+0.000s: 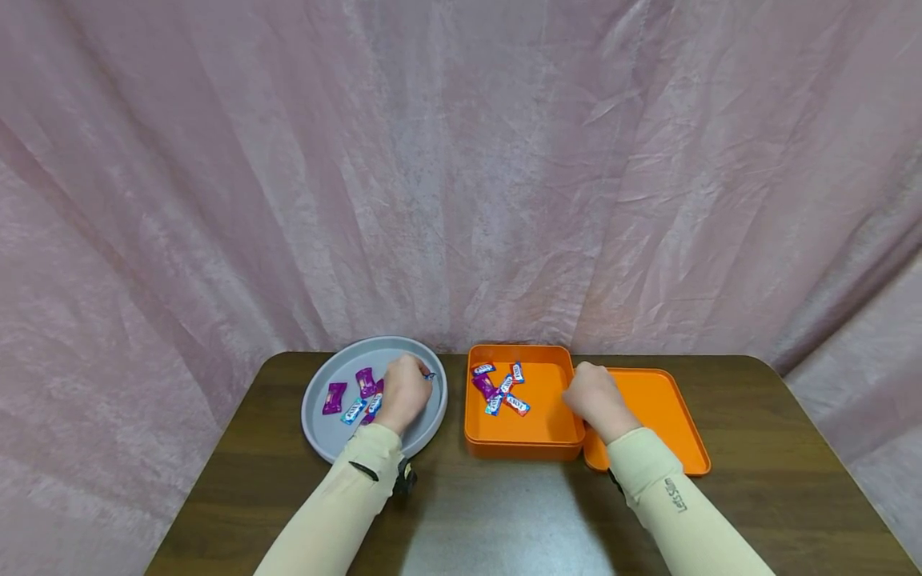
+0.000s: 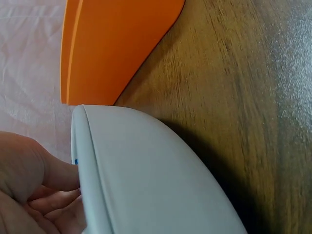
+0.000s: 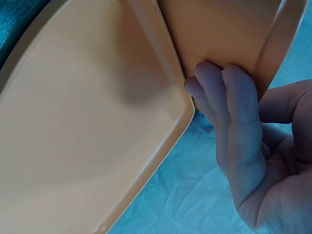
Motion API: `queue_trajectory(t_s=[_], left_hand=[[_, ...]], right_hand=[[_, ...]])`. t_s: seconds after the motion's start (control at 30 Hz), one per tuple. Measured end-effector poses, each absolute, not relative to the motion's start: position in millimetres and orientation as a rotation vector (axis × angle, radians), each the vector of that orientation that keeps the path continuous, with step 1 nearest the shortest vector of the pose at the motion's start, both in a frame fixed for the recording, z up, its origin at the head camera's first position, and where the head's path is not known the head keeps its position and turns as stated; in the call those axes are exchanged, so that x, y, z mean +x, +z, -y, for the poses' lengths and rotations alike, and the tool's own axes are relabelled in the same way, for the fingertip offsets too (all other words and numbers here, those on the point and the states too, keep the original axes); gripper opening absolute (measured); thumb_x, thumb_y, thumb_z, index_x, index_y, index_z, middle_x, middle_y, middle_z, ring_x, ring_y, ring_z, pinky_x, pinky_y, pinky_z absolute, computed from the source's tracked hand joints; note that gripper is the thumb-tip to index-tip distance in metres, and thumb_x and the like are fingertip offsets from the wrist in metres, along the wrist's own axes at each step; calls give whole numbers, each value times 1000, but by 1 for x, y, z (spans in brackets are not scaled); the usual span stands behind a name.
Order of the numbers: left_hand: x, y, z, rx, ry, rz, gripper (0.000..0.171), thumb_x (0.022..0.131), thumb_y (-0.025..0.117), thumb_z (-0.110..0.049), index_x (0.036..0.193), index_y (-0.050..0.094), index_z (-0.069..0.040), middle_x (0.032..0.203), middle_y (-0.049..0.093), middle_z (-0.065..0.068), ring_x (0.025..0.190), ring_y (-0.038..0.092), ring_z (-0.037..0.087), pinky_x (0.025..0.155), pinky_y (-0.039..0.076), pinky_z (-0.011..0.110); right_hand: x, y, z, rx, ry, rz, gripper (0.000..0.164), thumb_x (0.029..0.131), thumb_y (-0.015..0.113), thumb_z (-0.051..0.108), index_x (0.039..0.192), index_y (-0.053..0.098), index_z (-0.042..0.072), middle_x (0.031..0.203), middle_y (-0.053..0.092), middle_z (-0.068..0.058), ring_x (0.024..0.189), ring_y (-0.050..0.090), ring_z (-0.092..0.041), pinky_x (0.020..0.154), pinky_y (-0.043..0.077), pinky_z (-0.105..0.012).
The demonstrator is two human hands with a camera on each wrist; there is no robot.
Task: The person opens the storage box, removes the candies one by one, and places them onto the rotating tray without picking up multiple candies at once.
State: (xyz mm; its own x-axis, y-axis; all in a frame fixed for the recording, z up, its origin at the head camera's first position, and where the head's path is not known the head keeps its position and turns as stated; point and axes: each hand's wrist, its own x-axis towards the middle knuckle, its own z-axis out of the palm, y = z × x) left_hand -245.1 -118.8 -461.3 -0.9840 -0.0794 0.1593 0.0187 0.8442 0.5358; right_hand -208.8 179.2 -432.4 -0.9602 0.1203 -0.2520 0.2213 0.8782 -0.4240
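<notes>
My left hand (image 1: 407,389) is over the right part of a round grey tray (image 1: 314,432). Its thumb and fingertips pinch a small wrapped candy (image 1: 430,376), mostly hidden. In the left wrist view that hand sits behind the tray's rim (image 2: 92,170). Beside it in the tray lie purple-wrapped candies (image 1: 334,398) and blue-and-white ones (image 1: 353,410). My right hand (image 1: 596,396) grips the right wall of a square orange box (image 1: 547,416). In the right wrist view its fingers (image 3: 241,97) lie along the outside of the wall, the thumb reaching behind the rim.
Inside the box, several candies (image 1: 517,404) lie toward the left, blue, red and purple. An orange lid (image 1: 659,408) rests on the wooden table (image 1: 763,448) right of the box, under my right forearm. A pink curtain (image 1: 461,176) hangs at the table's back edge.
</notes>
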Motion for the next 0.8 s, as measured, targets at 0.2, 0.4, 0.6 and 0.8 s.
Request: queue_trajectory(t_s=[0.2,0.4,0.6,0.8], left_hand=[[-245,-459,117,105,-770,2883,12,70,61,-5,72,70,-12,76,69,9,68,63,26,58,48,40],[-246,-460,118,125,-773,2875,15,67,63,-1,58,62,-13,67,65,8,60,54,23,50,41,36],[-242,-458,117,117,-757,2847,10,68,65,-3,73,69,-10,75,69,9,69,63,26,59,48,38],[-239,-447,97,-58,-694,2760,8,79,67,-14,84,72,-12,79,71,6,73,66,26,65,53,40]], right_hand=[[-210,-431,-179,272,-697,-2815,14,81,55,7,90,60,-3,69,58,-13,50,54,-23,42,44,-29],[-211,-430,-179,281,-700,-2799,14,82,54,8,88,60,-2,68,58,-14,48,56,-24,40,45,-29],[-210,-431,-179,258,-681,-2832,14,80,54,7,87,60,-3,69,58,-13,50,54,-24,42,45,-29],[-209,-432,-179,271,-706,-2803,14,81,55,8,89,60,-2,70,57,-14,50,55,-24,42,45,-29]])
